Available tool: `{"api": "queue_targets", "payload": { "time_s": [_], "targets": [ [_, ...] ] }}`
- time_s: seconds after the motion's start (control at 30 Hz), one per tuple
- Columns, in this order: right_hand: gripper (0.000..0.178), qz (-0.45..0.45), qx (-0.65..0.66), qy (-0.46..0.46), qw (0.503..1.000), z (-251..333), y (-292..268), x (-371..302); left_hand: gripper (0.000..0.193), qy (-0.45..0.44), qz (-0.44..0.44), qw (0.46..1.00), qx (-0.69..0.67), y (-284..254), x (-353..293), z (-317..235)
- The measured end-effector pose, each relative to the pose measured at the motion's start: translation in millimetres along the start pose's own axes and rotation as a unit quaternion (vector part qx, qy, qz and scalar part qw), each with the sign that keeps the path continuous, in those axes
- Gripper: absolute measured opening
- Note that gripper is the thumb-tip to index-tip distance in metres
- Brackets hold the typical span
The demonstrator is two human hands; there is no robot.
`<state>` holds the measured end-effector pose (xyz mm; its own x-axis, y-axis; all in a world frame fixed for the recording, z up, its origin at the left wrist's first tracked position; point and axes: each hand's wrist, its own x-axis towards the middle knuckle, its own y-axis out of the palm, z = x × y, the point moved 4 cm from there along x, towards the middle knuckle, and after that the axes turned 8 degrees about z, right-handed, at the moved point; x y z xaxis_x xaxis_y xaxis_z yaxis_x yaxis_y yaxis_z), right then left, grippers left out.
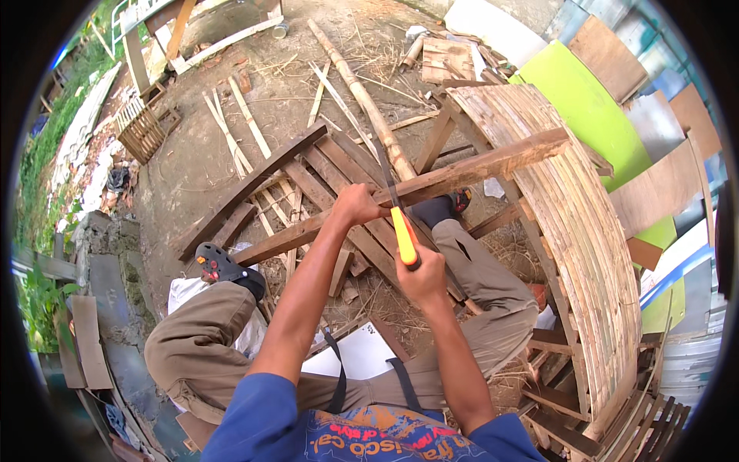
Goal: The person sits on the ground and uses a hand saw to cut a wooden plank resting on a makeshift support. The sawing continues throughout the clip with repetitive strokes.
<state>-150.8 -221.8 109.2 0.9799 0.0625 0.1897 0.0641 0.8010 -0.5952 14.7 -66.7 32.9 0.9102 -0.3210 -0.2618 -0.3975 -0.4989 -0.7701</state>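
Observation:
A long wooden beam (pixel 481 171) lies slantwise before me, its far right end over the edge of a bamboo-slat bench (pixel 573 231). My left hand (pixel 359 205) is closed round the beam near its middle. Just right of it, my right hand (pixel 422 274) grips a handsaw (pixel 403 233) by its yellow and black handle. The saw's dark, narrow blade points away from me and crosses the beam close to my left fingers. Whether its teeth have cut into the wood cannot be made out. My left fingertips are partly hidden.
Under the beam lies a frame of wooden planks (pixel 308 181). A bamboo pole (pixel 362 96) and thin strips stretch beyond it. My shod left foot (pixel 223 266) is beside the beam's near end. Boards and a green panel (pixel 589 115) stand at right; a slatted crate (pixel 138 129) sits far left.

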Motion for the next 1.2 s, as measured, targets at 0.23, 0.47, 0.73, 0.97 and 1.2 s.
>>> {"api": "queue_targets", "payload": {
  "time_s": [0.23, 0.47, 0.73, 0.97, 1.2],
  "targets": [
    [0.012, 0.064, -0.005, 0.068, 0.996, 29.2, -46.0, -127.8, 0.051, 0.049, 0.175, 0.963, -0.201, -15.4, 16.6, 17.5],
    [0.020, 0.039, 0.011, 0.025, 0.999, 21.4, -7.9, -17.9, 0.058, -0.013, -0.097, 0.995, 0.018, 23.8, -20.8, 1.0],
    [0.017, 0.022, -0.010, 0.034, 0.999, 12.5, 7.3, 10.6, 0.053, 0.031, 0.083, 0.993, -0.080, -8.6, 0.4, 5.7],
    [0.007, 0.064, 0.010, 0.060, 0.996, 38.8, -53.2, -167.2, 0.056, 0.014, 0.169, 0.972, -0.164, -3.2, 15.8, 31.4],
    [0.020, -0.021, 0.013, -0.019, 1.000, 8.5, 8.9, 14.8, 0.049, 0.002, -0.172, 0.985, 0.017, 27.4, -20.3, -4.2]
  ]
}}
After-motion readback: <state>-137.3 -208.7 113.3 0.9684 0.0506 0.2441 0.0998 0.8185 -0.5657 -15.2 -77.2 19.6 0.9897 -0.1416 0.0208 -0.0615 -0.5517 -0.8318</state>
